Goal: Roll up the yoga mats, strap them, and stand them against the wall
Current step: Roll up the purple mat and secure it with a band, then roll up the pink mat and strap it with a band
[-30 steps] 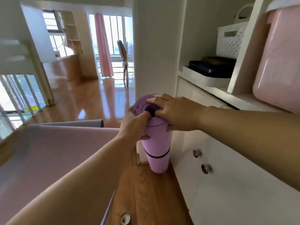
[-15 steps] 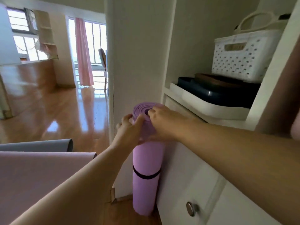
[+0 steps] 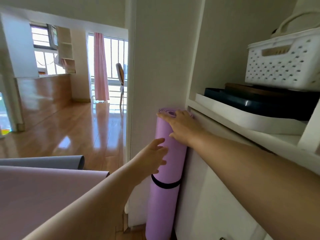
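a home: wood floor (image 3: 69, 132), curtain (image 3: 100, 66), shelves (image 3: 259, 135).

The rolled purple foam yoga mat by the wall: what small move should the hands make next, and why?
Probably ease both hands off. The rolled purple foam yoga mat stands upright in the corner between pale wall and white cabinet, its black strap on; the right hand lies flat on its top, the open left hand at its side.
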### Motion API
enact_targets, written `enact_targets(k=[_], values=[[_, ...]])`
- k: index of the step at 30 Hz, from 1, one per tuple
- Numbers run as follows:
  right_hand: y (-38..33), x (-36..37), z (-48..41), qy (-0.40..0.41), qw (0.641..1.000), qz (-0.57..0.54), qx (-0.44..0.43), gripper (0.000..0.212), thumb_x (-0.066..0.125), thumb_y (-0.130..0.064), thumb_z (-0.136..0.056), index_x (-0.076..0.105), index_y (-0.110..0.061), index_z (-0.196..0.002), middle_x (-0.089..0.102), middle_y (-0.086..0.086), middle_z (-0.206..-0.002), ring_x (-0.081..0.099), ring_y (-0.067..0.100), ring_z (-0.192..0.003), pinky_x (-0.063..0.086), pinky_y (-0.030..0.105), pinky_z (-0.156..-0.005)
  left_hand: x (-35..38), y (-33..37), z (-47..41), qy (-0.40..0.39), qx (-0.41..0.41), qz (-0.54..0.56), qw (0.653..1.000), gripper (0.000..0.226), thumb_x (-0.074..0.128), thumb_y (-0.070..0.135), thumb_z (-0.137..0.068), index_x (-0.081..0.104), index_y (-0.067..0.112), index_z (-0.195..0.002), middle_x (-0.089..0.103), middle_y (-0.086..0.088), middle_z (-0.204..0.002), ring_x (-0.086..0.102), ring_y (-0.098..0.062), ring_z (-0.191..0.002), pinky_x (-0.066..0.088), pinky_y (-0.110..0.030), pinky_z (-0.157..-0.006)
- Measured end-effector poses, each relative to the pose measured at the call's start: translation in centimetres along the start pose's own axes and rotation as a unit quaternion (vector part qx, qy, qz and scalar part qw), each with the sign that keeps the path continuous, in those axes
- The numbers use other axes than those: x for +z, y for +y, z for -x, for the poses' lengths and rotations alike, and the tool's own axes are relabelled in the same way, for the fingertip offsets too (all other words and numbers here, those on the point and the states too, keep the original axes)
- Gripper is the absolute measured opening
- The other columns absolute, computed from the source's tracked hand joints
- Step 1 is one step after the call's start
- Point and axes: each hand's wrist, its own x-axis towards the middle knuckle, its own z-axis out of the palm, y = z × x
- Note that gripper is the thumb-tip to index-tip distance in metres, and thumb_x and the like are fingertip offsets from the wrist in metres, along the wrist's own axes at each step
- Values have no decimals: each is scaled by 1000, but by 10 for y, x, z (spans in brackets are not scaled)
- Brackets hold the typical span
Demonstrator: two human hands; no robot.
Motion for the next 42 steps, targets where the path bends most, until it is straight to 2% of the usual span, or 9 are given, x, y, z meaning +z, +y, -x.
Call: enact_targets(k=[7, 12, 17, 26, 29, 33, 37, 40, 42], values=[[-7, 3, -5, 13, 999, 38, 19, 72, 56, -28, -95, 12, -36, -152, 14, 17, -150, 13, 34, -141, 33, 49, -108, -9, 4, -5, 25, 8, -20, 999, 46, 44, 20, -101, 33, 22, -145, 44, -3, -141, 52, -27, -116, 38, -47, -101], [-10, -1, -2, 14, 997, 69, 21, 74, 55, -39, -94, 8, -38, -151, 19, 13, -148, 16, 31, -139, 29, 60, -106, -11, -1, -12, 41, 12, -20, 999, 54, 46, 19, -100, 25, 25, -149, 44, -2, -134, 51, -25, -111, 39, -38, -85], [-8, 0, 5, 41, 995, 88, -24, 81, 53, -40, -94, -3, -33, -152, 20, 10, -151, 17, 27, -141, 21, 64, -108, -14, -11, -22, 58, 15, -13, 998, 75, 53, 18, -98, 2, 31, -153, 30, -5, -154, 43, -30, -132, 35, -44, -105], [-14, -13, 13, 37, 996, 65, -42, 76, 53, -35, -93, 7, -27, -153, 22, 7, -153, 15, 25, -143, 17, 56, -113, -21, -14, -22, 63, 5, -27, 998, 77, 55, 20, -96, 4, 30, -153, 29, -6, -154, 42, -29, -132, 36, -40, -102], [-25, -13, 28, 73, 992, 39, -100, 61, 49, -28, -95, 24, -23, -150, 30, 6, -153, 20, 24, -142, 15, 47, -114, -28, -15, -10, 64, -5, -31, 997, 76, 55, 19, -96, 6, 30, -153, 31, -7, -153, 42, -28, -132, 35, -40, -101], [-56, 4, 50, 90, 976, -16, -195, 38, 55, -18, -89, 58, -15, -127, 61, 7, -124, 51, 28, -116, 36, 41, -99, -51, -33, 21, 79, -17, -52, 995, 72, 55, 18, -96, 11, 24, -153, 42, -8, -146, 53, -23, -116, 40, -38, -98], [-102, 44, 84, 35, 977, -80, -193, 28, 47, -19, -92, 62, -16, -116, 66, 3, -107, 59, 26, -99, 44, 36, -86, -74, -92, 76, 147, -15, -112, 983, 61, 55, 16, -96, 25, 17, -149, 61, -4, -122, 61, -20, -108, 46, -39, -99], [-135, 83, 128, -27, 972, -113, -206, 24, 45, -18, -92, 60, -17, -110, 65, 2, -100, 62, 24, -90, 47, 32, -72, -76, -150, 128, 190, -36, -157, 968, 51, 54, 14, -96, 35, 18, -143, 64, 0, -108, 64, -13, -96, 49, -19, -77], [-152, 102, 162, -73, 967, -106, -218, 21, 44, -19, -93, 60, -16, -106, 65, 3, -100, 62, 25, -89, 48, 33, -69, -70, -175, 163, 187, -56, -180, 964, 50, 54, 15, -96, 36, 19, -143, 65, 2, -103, 65, -12, -90, 47, -14, -66]])
